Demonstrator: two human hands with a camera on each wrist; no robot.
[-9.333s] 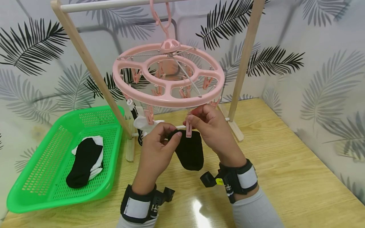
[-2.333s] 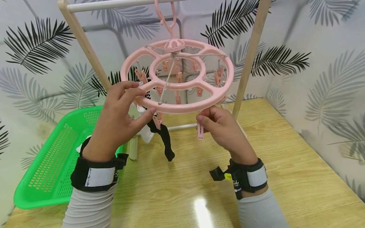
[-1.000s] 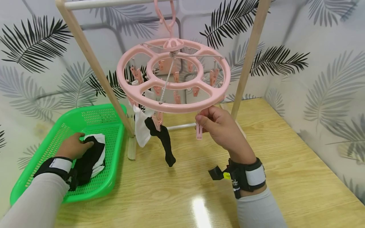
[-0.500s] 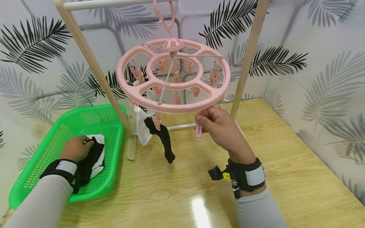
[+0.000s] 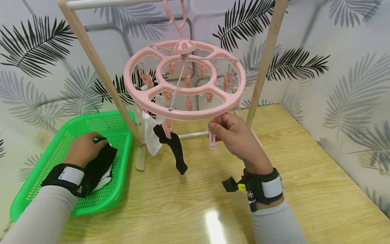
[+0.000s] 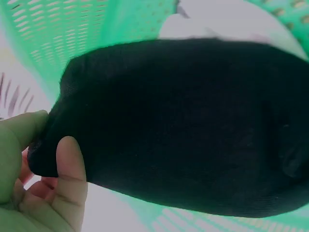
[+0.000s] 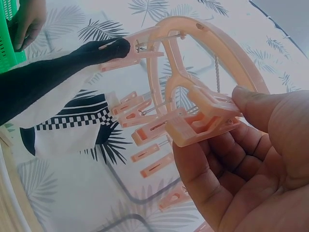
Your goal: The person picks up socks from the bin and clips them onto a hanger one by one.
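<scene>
Your head view is running bright and even — overhead light is throwing a white glare patch on the table [image 5: 213, 223] near the bottom edge. Soft shadows are falling on the wall behind the wooden rack [image 5: 100, 67]. Frame edges are bowing slightly. Your left wrist view is washing out, the black sock [image 6: 183, 125] blurring up close. Right wrist view is looking pale, hazy — the background is softening.

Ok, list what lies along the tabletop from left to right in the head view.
Green plastic mesh basket → left hand gripping a black sock → hanging white sock → hanging black sock → right hand pinching a pink plastic clothespin → right wooden rack post.
</scene>
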